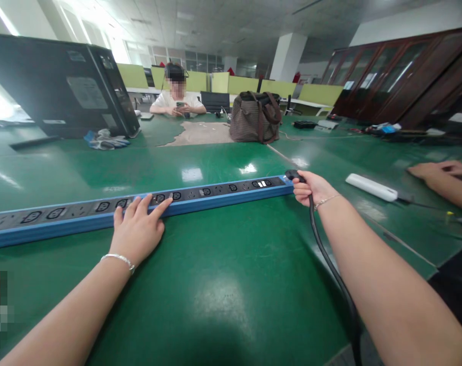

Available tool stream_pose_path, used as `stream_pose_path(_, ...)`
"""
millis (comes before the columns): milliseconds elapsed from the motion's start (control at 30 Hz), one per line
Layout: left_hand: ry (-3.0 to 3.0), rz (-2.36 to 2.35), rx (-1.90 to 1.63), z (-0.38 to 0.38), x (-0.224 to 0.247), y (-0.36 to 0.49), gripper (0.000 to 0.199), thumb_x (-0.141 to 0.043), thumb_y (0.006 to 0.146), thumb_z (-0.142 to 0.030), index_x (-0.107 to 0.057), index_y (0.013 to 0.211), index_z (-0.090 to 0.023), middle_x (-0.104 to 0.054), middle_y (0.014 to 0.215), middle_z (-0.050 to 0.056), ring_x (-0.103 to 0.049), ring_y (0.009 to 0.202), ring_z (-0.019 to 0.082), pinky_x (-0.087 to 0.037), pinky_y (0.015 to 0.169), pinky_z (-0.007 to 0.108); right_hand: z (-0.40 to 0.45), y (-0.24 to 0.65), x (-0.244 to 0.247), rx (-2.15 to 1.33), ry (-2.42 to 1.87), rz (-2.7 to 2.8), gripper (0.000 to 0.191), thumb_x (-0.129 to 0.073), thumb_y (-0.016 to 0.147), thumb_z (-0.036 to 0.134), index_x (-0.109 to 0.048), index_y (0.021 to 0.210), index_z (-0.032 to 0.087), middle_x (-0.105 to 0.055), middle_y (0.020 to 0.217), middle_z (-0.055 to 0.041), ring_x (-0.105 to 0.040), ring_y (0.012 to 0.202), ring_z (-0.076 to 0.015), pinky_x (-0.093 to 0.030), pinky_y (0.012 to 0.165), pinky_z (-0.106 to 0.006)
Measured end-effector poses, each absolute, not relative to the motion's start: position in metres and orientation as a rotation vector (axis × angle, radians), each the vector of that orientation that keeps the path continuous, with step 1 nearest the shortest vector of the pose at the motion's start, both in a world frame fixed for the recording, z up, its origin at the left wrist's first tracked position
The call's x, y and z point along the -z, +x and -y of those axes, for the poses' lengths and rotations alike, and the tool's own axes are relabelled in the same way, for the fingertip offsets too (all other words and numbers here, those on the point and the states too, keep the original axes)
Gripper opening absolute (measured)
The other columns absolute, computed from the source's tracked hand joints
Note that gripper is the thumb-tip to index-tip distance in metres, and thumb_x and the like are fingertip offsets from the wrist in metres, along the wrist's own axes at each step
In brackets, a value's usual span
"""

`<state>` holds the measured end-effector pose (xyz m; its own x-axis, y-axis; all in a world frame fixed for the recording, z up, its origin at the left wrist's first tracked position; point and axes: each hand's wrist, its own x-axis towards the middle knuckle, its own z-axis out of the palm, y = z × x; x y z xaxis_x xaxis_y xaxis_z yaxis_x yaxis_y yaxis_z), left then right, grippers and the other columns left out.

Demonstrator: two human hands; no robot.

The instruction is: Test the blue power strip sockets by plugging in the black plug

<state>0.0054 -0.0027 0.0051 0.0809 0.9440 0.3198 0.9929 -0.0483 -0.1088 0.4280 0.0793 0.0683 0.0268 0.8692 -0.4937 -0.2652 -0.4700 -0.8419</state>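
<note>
A long blue power strip (223, 199) with a black socket face lies across the green table, running from the left edge to the middle right. Resting flat on its top, my left hand (140, 223) has its fingers spread over the sockets. At the strip's right end, my right hand (310, 187) grips a black plug (293, 175) with closed fingers. The plug is close against that end; whether it is seated in anything I cannot tell. From my right hand a thick black cable (330, 259) hangs down towards the table's near edge.
A white power strip (371, 188) lies to the right, near another person's hands (440, 170). Further back stand a brown bag (255, 117) and a large black cabinet (63, 86), with gloves (106, 140) beside it. Across the table sits a person (177, 96) holding a phone.
</note>
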Motion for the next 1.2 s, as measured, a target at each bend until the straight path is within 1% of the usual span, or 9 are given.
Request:
stream_pose_path(133,-2.062,1.941,0.206,0.003,-0.006,0.006,0.052,-0.033,0.089,-0.03,-0.039,0.141,-0.034,-0.04,0.144,0.015,-0.036,0.134,0.036,-0.027,0.106,0.061,-0.093,0.421,-0.069,-1.623,-1.575,0.738,0.039,-0.027,0.098,0.039,-0.038,0.066,0.02,-0.019,0.034,0.0108,-0.017,0.027,-0.0046,-0.015,0.029,-0.015)
stream_pose_path(367,-2.066,1.951,0.204,0.003,-0.007,0.006,0.052,-0.033,0.089,-0.031,-0.039,0.141,-0.035,-0.04,0.145,0.014,-0.035,0.135,0.036,-0.026,0.107,0.061,-0.101,0.409,-0.073,-1.537,-1.734,0.77,0.038,-0.027,0.098,0.038,-0.037,0.066,0.02,-0.02,0.036,0.0108,-0.017,0.027,-0.0042,-0.015,0.029,-0.015)
stream_pose_path(533,-2.083,1.962,0.232,0.003,-0.007,0.005,0.053,-0.034,0.088,-0.031,-0.039,0.141,-0.036,-0.04,0.145,0.012,-0.035,0.135,0.036,-0.025,0.107,0.061,-0.103,0.41,-0.072,-1.538,-1.756,0.774,0.037,-0.026,0.099,0.037,-0.036,0.067,0.021,-0.019,0.037,0.0109,-0.016,0.028,-0.0046,-0.014,0.029,-0.016)
stream_pose_path(700,-2.08,1.98,0.247,0.003,-0.007,0.006,0.054,-0.036,0.087,-0.031,-0.039,0.141,-0.037,-0.04,0.146,0.01,-0.033,0.136,0.036,-0.023,0.109,0.061,-0.104,0.411,-0.063,-1.552,-1.789,0.783,0.039,-0.025,0.098,0.041,-0.034,0.066,0.021,-0.019,0.037,0.0108,-0.016,0.028,-0.0048,-0.013,0.03,-0.017)
stream_pose_path(933,-2.095,1.99,0.276,0.003,-0.007,0.006,0.054,-0.035,0.087,-0.031,-0.04,0.14,-0.035,-0.038,0.147,0.012,-0.034,0.135,0.037,-0.023,0.108,0.062,-0.105,0.411,-0.064,-1.516,-1.879,0.81,0.041,-0.026,0.098,0.042,-0.035,0.064,0.021,-0.021,0.037,0.0105,-0.018,0.026,-0.0043,-0.013,0.029,-0.015)
stream_pose_path(1067,-2.091,1.972,0.26,0.003,-0.006,0.006,0.052,-0.033,0.088,-0.031,-0.042,0.139,-0.034,-0.039,0.146,0.013,-0.035,0.134,0.037,-0.024,0.108,0.062,-0.102,0.412,-0.065,-1.582,-1.856,0.858,0.042,-0.025,0.098,0.043,-0.036,0.064,0.02,-0.021,0.037,0.0104,-0.017,0.026,-0.004,-0.014,0.029,-0.015)
stream_pose_path(1200,-2.076,1.961,0.236,0.002,-0.005,0.006,0.052,-0.033,0.089,-0.031,-0.041,0.14,-0.034,-0.04,0.145,0.014,-0.035,0.134,0.037,-0.026,0.107,0.061,-0.103,0.411,-0.066,-1.506,-1.947,0.873,0.042,-0.024,0.098,0.042,-0.036,0.065,0.021,-0.02,0.037,0.0106,-0.017,0.026,-0.0041,-0.012,0.029,-0.015)
